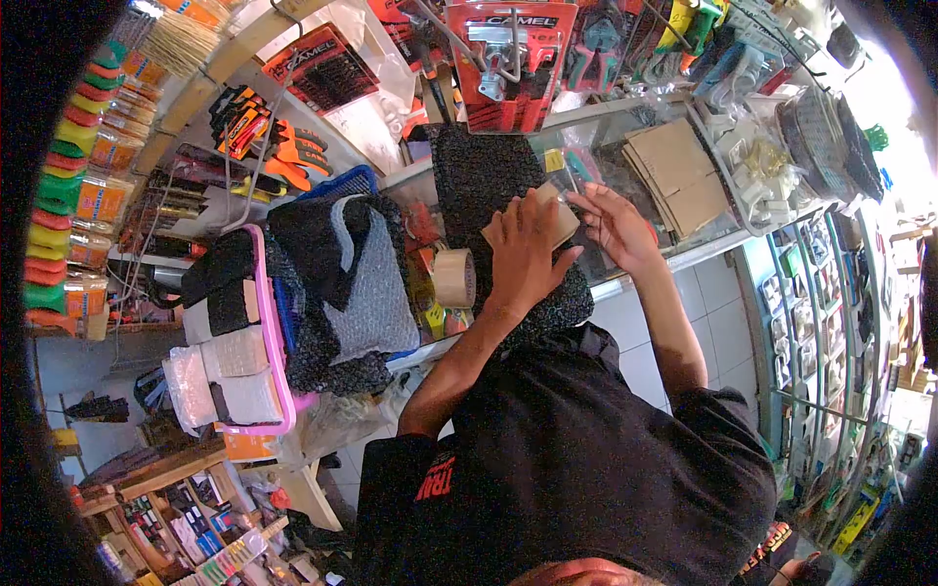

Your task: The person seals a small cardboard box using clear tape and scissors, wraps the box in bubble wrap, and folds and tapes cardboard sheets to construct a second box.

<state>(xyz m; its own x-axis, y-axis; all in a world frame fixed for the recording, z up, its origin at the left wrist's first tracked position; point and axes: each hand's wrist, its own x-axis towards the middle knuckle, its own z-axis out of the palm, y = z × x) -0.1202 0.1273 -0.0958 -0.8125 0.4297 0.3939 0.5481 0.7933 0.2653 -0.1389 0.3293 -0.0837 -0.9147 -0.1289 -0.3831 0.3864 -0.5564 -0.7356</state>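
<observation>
My left hand (528,252) is closed over a small brown cardboard box (555,217), pressing it onto a sheet of black bubble wrap (484,176) on the glass counter. Close to the box's right end, my right hand (618,227) has its thumb and fingers pinched together. A thin, pale item seems to sit at the fingertips, too small to name. Left of my left wrist, a roll of brown packing tape (454,278) stands on its side. The bubble wrap runs beneath the box and down over the counter's near edge.
Flat cardboard pieces (679,176) lie on the right of the counter. To the left are a pink-rimmed basket (262,322) of wrapped parcels and a pile of bubble wrap (366,303). Packaged tools (508,68) hang above the counter. Stocked shelves (821,322) line the right.
</observation>
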